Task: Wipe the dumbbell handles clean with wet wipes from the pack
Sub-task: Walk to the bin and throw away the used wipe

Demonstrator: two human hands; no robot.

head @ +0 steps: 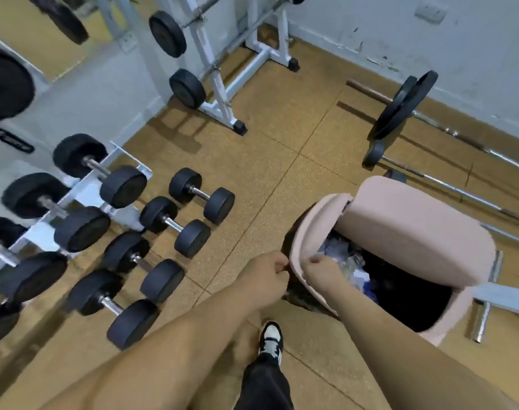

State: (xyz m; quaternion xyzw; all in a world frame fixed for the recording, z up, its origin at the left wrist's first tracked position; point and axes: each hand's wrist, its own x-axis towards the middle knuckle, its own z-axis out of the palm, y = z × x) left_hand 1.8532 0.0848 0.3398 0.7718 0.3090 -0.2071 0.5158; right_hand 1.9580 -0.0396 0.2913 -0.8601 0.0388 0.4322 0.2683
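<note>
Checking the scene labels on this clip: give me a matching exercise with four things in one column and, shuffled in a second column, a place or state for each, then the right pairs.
Things
1. pink container
2. floor dumbbells
3. loaded barbell
4. white stand

Places or states
A. lies along the wall at right
B. open, with the left hand and right hand pinching its edge
C. carries black plates, far centre
D. in a row beside the rack

Pairs: 1-B, 2-D, 3-A, 4-C
</note>
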